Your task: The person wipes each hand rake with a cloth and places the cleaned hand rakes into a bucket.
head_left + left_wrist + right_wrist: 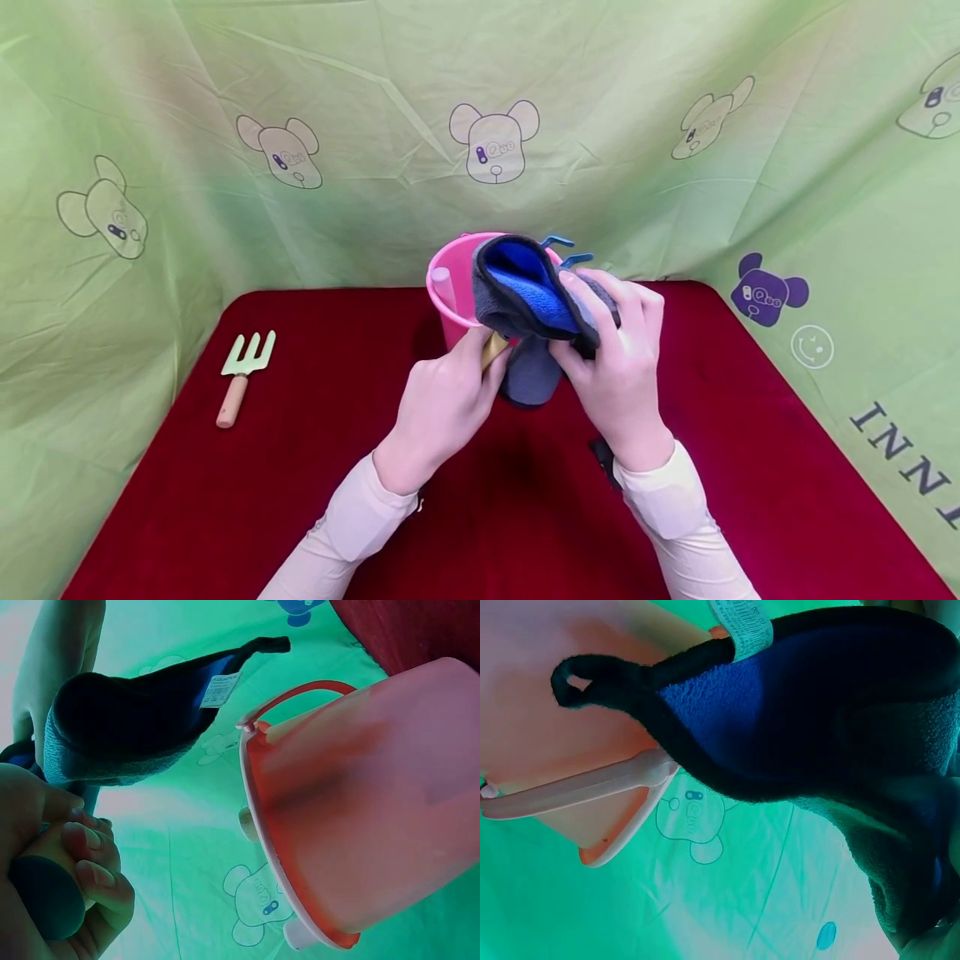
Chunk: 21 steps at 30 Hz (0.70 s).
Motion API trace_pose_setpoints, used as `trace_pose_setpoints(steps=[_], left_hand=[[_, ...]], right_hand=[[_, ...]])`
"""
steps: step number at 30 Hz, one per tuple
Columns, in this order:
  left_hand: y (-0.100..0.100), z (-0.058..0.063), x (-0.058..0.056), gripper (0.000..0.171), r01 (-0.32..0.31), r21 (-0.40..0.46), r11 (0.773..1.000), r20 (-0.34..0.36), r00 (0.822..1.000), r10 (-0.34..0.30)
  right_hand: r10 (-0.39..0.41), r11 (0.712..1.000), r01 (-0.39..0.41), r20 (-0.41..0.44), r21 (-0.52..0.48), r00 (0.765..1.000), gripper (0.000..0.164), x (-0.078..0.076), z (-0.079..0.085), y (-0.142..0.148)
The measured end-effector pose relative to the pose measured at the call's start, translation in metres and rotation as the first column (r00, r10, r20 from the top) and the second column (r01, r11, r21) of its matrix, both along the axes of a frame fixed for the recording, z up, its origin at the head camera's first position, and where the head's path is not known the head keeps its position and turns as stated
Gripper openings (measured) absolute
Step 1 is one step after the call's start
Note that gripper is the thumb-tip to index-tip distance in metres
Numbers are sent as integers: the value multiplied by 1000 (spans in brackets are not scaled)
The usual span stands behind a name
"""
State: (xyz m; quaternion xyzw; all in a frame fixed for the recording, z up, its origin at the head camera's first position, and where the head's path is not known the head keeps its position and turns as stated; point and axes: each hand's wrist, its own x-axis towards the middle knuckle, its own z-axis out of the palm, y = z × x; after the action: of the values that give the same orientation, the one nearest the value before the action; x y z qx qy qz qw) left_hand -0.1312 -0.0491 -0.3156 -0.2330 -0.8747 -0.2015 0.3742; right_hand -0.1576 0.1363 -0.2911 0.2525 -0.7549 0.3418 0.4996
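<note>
While left hand [442,400] is gripping wooden handle [492,351], right hand [622,354] is pinching blue-gray towel [534,371] near pink bucket [452,323]; blue tines [557,242] are poking past towel. Steady handle probably helping; loose folds possibly snagging tines.

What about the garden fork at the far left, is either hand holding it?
No, the garden fork lies on the red tablecloth, apart from both the left hand and the right hand.

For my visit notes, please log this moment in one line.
left hand: grips tan handle; right hand: holds grey-blue cloth; pink bucket: beyond hands; fork: on table
</note>
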Motion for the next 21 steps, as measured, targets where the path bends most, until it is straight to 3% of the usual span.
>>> trace_pose_setpoints(steps=[21], left_hand=[[1,-1,0,29,20,-22,1000,-13,1000,-20]], right_hand=[[-40,999,40,16,-9,999,45,0,2,8]])
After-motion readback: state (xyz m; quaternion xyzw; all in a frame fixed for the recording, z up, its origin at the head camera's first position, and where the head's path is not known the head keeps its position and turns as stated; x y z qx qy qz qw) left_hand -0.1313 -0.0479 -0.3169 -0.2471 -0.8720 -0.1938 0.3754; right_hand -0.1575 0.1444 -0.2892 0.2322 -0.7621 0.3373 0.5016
